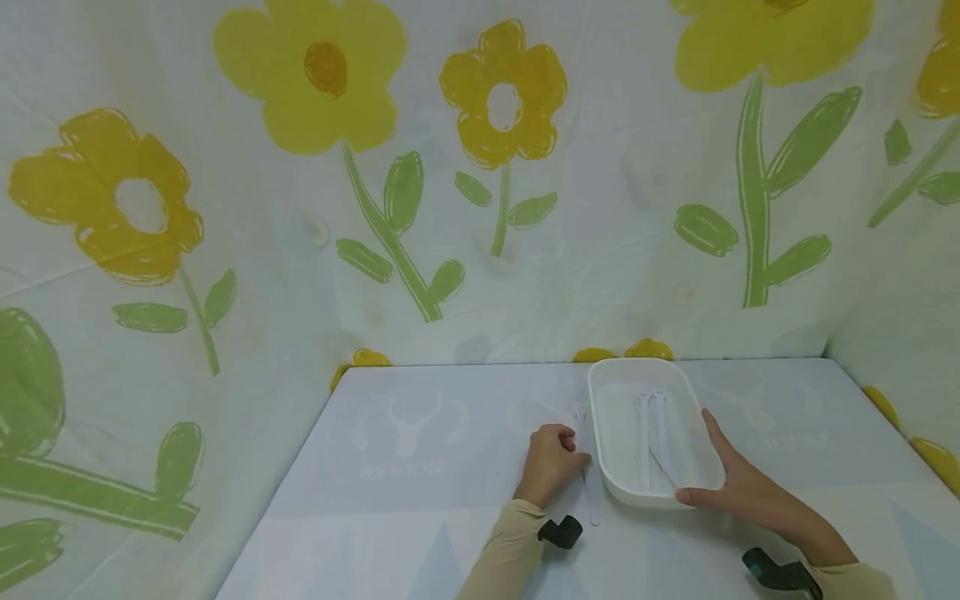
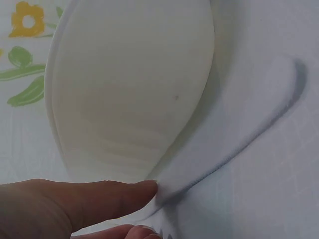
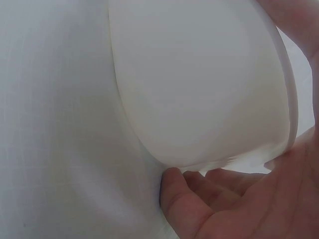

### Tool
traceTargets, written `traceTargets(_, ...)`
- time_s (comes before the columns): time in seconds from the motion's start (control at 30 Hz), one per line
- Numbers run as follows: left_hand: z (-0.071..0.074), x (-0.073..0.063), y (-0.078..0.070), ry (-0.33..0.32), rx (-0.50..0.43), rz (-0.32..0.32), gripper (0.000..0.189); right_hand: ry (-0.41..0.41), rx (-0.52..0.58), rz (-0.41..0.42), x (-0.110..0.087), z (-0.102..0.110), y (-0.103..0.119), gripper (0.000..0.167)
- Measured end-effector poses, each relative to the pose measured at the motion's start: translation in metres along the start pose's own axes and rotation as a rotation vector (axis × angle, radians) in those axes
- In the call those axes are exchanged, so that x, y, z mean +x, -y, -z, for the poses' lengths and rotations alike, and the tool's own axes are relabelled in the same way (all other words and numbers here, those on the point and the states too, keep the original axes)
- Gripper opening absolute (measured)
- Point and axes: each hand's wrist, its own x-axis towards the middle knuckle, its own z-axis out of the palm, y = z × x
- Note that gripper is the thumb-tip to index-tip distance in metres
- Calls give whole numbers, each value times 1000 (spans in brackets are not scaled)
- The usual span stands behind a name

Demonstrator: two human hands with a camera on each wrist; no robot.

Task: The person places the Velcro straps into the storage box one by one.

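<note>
A white rectangular plastic container [image 1: 615, 487] stands on the table, with several slim white strips [image 1: 643, 442] lying in it. My right hand [image 1: 738, 483] grips its near right corner, thumb over the rim and fingers [image 3: 182, 199] against the outer wall. Left of the container, a slim white strip with a rounded end [image 1: 592, 500] lies along the tabletop. My left hand [image 1: 551, 462] pinches this strip around its middle, close beside the container's wall. In the left wrist view the rounded end of the strip [image 2: 269, 99] extends past my fingertips [image 2: 147, 189].
The pale table [image 1: 322, 492] carries faint printed deer heads and triangles. Behind it and at both sides hangs a white cloth [image 1: 585, 275] with yellow flowers and green leaves. Dark wrist cameras [image 1: 561, 532] sit on both sleeves.
</note>
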Motion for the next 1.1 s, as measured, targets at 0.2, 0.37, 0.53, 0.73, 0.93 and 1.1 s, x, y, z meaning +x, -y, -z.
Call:
traceTargets(0.2, 1, -2, -3, 2, 58, -20, 40, -16, -2, 27, 0, -1, -1, 136)
traceTargets(0.37, 4, -5, -5, -24, 123, -49, 38, -2, 6, 5, 1, -1, -1, 137)
traceTargets(0.53, 5, -8, -8, -70, 202, -47, 40, -1, 2, 6, 0, 0, 0, 136)
traceTargets(0.73, 5, -10, -9, -83, 231, -39, 38, -9, -8, 12, -1, 0, 0, 136)
traceTargets(0.93, 6, -11, -9, -83, 216, -61, 34, -7, -17, -3, 1, -1, 0, 138)
traceTargets(1.1, 7, -11, -10, -84, 217, -83, 36, -5, -6, 3, 1, -1, -1, 137)
